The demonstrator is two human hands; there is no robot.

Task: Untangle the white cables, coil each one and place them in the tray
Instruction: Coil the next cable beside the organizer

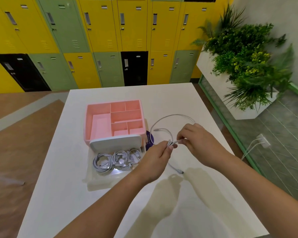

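White thin cable: left hand fingers clench gathered loops, right hand fingers pinch the next turn, coiling for the clear plastic tray.

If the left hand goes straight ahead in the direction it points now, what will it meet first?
Most likely the right hand, which pinches the same white cable just ahead of the left hand. Depth is hard to judge, so it might pass beside.

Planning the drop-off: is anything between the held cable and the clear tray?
Nothing visible. The left hand and right hand hold the white cable just right of the clear tray, whose top is open; coils lie inside.
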